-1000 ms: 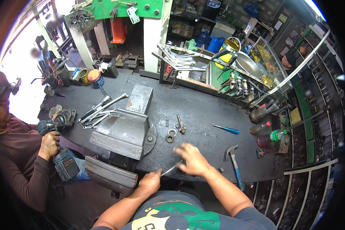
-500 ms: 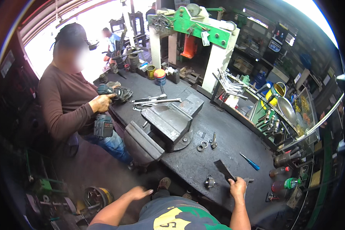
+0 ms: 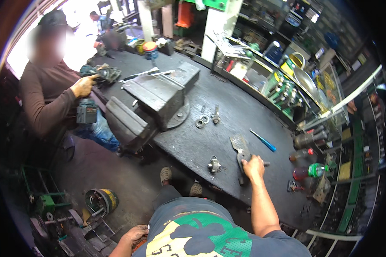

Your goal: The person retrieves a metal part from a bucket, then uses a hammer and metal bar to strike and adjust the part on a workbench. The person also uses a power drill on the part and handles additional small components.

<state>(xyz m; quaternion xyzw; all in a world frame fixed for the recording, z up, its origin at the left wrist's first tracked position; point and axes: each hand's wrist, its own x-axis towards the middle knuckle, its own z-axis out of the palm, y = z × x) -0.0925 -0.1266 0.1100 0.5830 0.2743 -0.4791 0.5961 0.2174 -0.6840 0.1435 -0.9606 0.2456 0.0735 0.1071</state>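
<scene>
Dark workshop tabletop (image 3: 186, 150) — grey vise (image 3: 152, 96) on its left, flat metal piece (image 3: 239, 144) in the right hand (image 3: 254, 167).
Fingers of the right hand close around the piece, which is over the near part of the tabletop, between a toothed gear (image 3: 215, 164) and a blue screwdriver (image 3: 264, 141). The left hand (image 3: 136, 233) is down by the dark shirt (image 3: 188, 203), its fingers bent — whether they hold anything, I cannot tell.
</scene>
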